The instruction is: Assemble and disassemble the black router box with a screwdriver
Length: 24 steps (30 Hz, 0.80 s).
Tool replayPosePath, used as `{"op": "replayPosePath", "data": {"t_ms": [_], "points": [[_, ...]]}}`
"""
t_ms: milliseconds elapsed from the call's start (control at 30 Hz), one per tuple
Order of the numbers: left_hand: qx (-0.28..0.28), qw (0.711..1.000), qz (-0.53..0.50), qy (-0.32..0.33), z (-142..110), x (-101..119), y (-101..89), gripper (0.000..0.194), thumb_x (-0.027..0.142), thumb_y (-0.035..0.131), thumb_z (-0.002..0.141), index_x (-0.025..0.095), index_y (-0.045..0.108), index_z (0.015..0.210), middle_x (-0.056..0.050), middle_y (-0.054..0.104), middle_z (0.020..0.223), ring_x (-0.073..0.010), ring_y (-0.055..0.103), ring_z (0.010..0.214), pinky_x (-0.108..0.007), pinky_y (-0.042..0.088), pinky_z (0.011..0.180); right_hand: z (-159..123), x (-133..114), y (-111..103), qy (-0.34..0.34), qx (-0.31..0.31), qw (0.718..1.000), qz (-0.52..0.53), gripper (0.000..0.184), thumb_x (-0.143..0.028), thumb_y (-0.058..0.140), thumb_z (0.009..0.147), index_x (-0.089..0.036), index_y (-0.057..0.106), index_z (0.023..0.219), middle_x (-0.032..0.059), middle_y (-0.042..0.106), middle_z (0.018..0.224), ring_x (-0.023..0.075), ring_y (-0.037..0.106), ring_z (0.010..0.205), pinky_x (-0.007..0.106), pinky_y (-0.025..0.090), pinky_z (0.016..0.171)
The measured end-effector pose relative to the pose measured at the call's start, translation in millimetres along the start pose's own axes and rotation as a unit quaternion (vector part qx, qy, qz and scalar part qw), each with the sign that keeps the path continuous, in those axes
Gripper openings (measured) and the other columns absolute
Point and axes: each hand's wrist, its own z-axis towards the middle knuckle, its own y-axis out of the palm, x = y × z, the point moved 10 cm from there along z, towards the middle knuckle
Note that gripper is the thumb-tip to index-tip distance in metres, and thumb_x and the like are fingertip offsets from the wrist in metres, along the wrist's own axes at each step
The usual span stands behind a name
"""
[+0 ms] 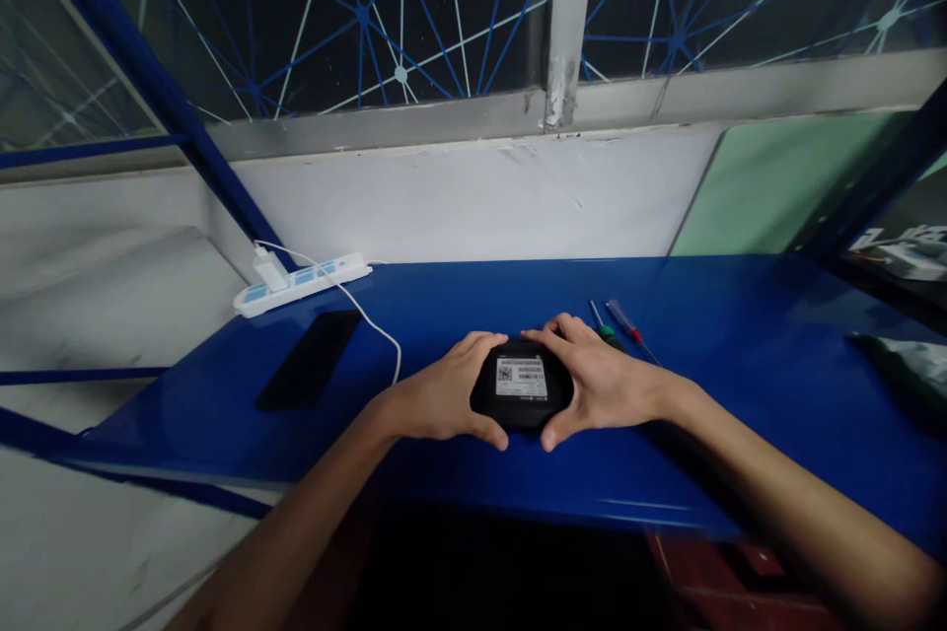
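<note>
A black rounded device [510, 412] with a white printed label [521, 379] on its upper face is at the middle of the blue table. From the left, my left hand [448, 392] grips its side, thumb at the near edge and fingers along the far edge. My right hand [601, 380] clasps the opposite side the same way. The label carries a square code and barcodes. Whether the device rests on the table or is lifted slightly, I cannot tell. Just beyond my right hand lie a green-handled screwdriver [607, 331] and a clear-and-red-handled screwdriver [625, 320].
A flat black phone-like slab [309, 361] lies on the blue table [473, 291], left of my hands. Behind it is a white power strip [303, 284] with a plugged-in charger [270, 268]. Its white cable [374, 320] runs toward my left forearm. A dark-and-white bag [907, 370] sits at the right.
</note>
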Motion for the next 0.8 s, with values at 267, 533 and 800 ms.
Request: {"op": "replayPosePath", "data": {"t_ms": [267, 533, 800], "points": [[0.009, 1.000, -0.024, -0.012, -3, 0, 0.7, 0.112, 0.049, 0.091, 0.057, 0.022, 0.033, 0.148, -0.016, 0.035, 0.154, -0.0408, 0.034, 0.142, -0.057, 0.033, 0.115, 3, 1, 1, 0.005, 0.000, 1.000, -0.009, 0.115, -0.072, 0.083, 0.047, -0.020, 0.049, 0.143, 0.0103, 0.044, 0.112, 0.0329, 0.044, 0.107, 0.055, 0.047, 0.098], [0.010, 1.000, 0.028, -0.010, -1, 2, -1.8, 0.099, 0.050, 0.089, 0.057, 0.022, 0.043, 0.139, -0.015, 0.041, 0.149, -0.0416, 0.033, 0.142, -0.057, 0.031, 0.115, 5, -1, 0, 0.027, -0.013, 0.999, -0.017, 0.117, -0.073, 0.084, 0.044, -0.017, 0.050, 0.141, 0.0108, 0.045, 0.113, 0.0323, 0.044, 0.106, 0.055, 0.045, 0.098], [0.000, 0.999, 0.036, 0.013, 4, 12, -2.5, 0.094, 0.048, 0.089, 0.056, 0.021, 0.046, 0.135, -0.013, 0.046, 0.138, -0.0390, 0.040, 0.134, -0.057, 0.036, 0.110, 7, 1, 2, 0.028, -0.019, 0.999, -0.013, 0.117, -0.072, 0.085, 0.041, -0.017, 0.050, 0.139, 0.0100, 0.043, 0.112, 0.0327, 0.043, 0.107, 0.056, 0.045, 0.098]]}}
